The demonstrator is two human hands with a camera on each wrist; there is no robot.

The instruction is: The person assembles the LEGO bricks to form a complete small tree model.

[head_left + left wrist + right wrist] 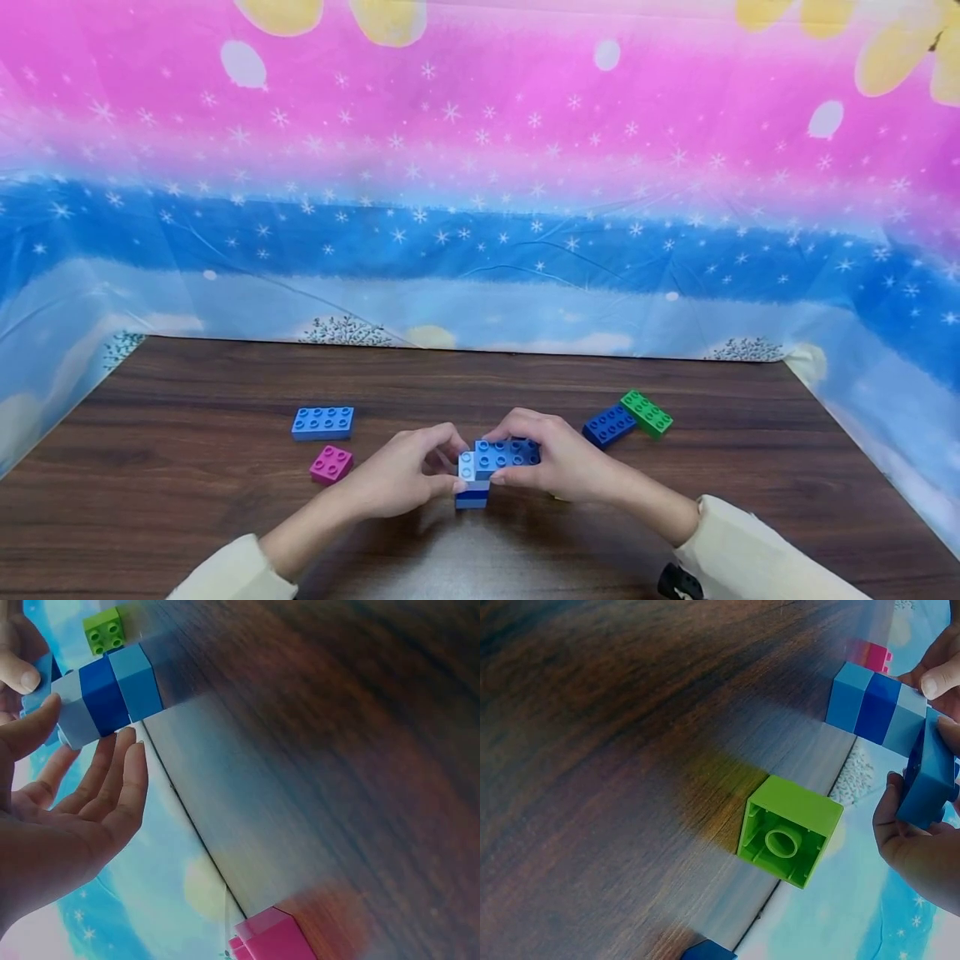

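A stack of bricks (472, 492) stands upright on the table, its layers light blue, dark blue and mid blue from top to bottom. My left hand (408, 471) pinches the top of this stack between thumb and fingers, with the other fingers extended in the left wrist view. My right hand (558, 458) grips a long blue brick (506, 457) by its sides. One end of that brick meets the top light blue brick (77, 712), and the rest juts out rightward. Whether the studs are pressed together I cannot tell.
Left on the table are a blue brick (322, 425) and a pink brick (332, 465). Farther right, a dark blue brick (609, 426) touches a green brick (647, 413). A lime brick (791, 832) lies on its side near my right hand. Patterned cloth (480, 308) borders the table.
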